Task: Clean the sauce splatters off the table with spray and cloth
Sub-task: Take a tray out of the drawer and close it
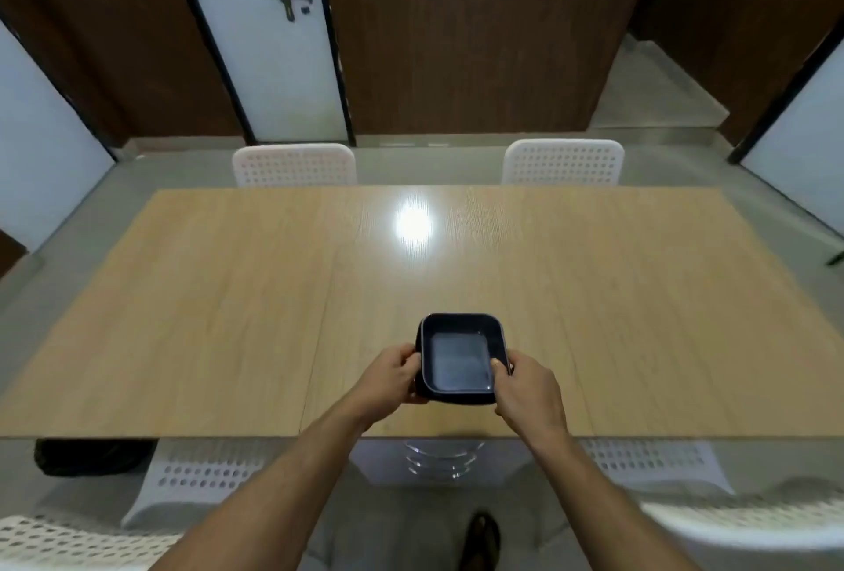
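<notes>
A dark square bowl is at the near middle of the light wooden table. My left hand grips its left rim and my right hand grips its right rim, thumb over the edge. The bowl looks empty inside. I cannot tell whether it rests on the table or hovers just above it. No spray bottle, cloth or sauce splatter shows in this view.
Two white perforated chairs stand at the far side. More white chairs stand at the near side. Stacked clear bowls sit under the table's near edge. A dark bag lies on the floor at left.
</notes>
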